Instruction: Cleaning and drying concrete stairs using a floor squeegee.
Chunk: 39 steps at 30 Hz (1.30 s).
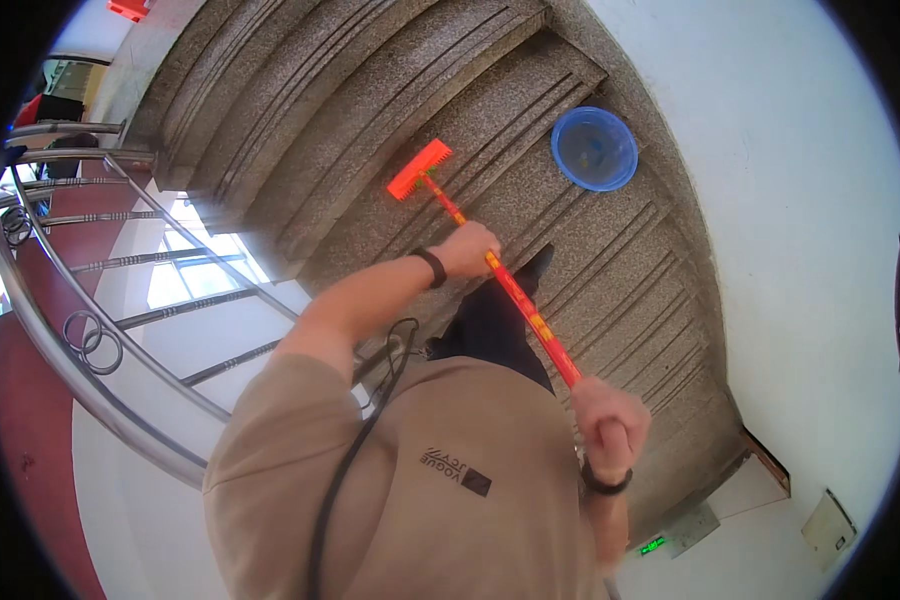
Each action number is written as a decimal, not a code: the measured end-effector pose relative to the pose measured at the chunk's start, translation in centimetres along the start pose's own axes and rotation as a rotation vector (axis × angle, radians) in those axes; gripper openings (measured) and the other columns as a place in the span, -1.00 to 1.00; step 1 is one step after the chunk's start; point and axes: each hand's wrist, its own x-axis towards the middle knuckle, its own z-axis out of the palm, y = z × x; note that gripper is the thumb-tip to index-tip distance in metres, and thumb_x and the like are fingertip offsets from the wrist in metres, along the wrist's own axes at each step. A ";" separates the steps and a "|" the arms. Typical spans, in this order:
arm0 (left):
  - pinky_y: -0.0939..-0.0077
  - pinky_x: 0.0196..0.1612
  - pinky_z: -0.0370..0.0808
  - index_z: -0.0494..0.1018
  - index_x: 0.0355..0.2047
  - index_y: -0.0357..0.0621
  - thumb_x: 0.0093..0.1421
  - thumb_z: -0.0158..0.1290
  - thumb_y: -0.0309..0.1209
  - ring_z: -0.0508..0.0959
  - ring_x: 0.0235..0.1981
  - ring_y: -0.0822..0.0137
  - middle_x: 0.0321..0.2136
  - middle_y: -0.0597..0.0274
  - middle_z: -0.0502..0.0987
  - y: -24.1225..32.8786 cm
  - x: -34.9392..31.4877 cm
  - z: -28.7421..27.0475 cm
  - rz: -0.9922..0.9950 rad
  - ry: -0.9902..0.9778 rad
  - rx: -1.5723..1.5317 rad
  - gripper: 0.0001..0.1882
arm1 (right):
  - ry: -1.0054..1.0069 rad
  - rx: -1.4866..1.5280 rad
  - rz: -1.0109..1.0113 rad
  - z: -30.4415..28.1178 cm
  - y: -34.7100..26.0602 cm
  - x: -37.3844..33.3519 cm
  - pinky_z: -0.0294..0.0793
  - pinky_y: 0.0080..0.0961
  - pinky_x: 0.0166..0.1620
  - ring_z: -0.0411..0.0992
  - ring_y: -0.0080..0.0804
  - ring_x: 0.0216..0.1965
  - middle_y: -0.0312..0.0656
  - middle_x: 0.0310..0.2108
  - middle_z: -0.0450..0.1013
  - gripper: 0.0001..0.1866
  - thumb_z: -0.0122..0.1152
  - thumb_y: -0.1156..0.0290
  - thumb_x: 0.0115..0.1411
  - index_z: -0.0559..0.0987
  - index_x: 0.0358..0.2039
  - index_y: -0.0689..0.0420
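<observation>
Both hands grip a long-handled floor brush with a red handle marked in yellow. My left hand is wrapped round the handle's middle, closer to the head. Closed about its upper end is my right hand, low on the right in front of my body. The orange brush head lies at a stair tread, with a row of dark bristles along its edge. To the right of the head, by the wall, a round blue bucket stands on a step; its contents are too unclear to name.
Speckled stone stairs with grooved treads curve around me. A metal railing runs along the left side. On the right rises a white wall. My dark shoe is on a step near the handle. A black cable hangs over my shirt.
</observation>
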 end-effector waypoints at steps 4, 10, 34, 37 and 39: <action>0.00 -0.33 0.47 0.49 -0.69 -0.06 -0.04 0.19 -0.31 0.58 -0.44 -0.09 -0.61 0.03 0.53 -3.6 -0.3 -1.2 0.028 -0.012 0.061 -0.82 | -0.034 -0.014 0.011 1.4 2.8 1.0 0.22 -0.37 -0.42 0.16 -0.39 -0.64 -0.26 -0.72 0.24 -0.83 -0.08 0.59 0.07 0.41 -0.64 0.27; 0.01 -0.30 0.51 0.56 -0.63 -0.04 -0.06 0.20 -0.27 0.61 -0.40 -0.09 -0.57 0.03 0.58 0.4 -1.1 0.7 -0.021 0.000 0.013 -0.85 | 0.007 0.032 -0.012 0.4 -0.8 -0.6 0.24 -0.37 -0.42 0.17 -0.40 -0.66 -0.25 -0.73 0.25 -0.83 -0.10 0.57 0.03 0.40 -0.66 0.27; 0.01 -0.29 0.54 0.57 -0.61 -0.05 -0.03 0.16 -0.24 0.63 -0.39 -0.07 -0.55 0.05 0.60 2.9 -3.4 2.2 -0.037 -0.046 0.059 -0.82 | 0.057 -0.047 -0.011 1.4 -2.0 -3.4 0.19 -0.37 -0.48 0.15 -0.40 -0.67 -0.21 -0.73 0.28 -0.80 -0.10 0.54 0.05 0.37 -0.69 0.22; 0.00 -0.30 0.53 0.57 -0.61 -0.04 -0.04 0.16 -0.25 0.63 -0.39 -0.06 -0.55 0.07 0.60 6.0 -3.7 3.5 -0.044 0.001 0.005 -0.84 | 0.065 0.030 -0.009 0.5 -4.0 -4.4 0.19 -0.36 -0.50 0.14 -0.38 -0.68 -0.20 -0.74 0.28 -0.81 -0.11 0.55 0.00 0.37 -0.72 0.21; 0.02 -0.32 0.52 0.56 -0.64 -0.01 -0.06 0.17 -0.25 0.61 -0.44 -0.06 -0.59 0.08 0.59 6.2 -3.7 4.0 -0.013 0.154 -0.062 -0.84 | 0.071 0.080 0.002 0.2 -4.2 -4.4 0.20 -0.34 -0.49 0.14 -0.36 -0.68 -0.20 -0.76 0.26 -0.84 -0.14 0.58 -0.06 0.39 -0.70 0.22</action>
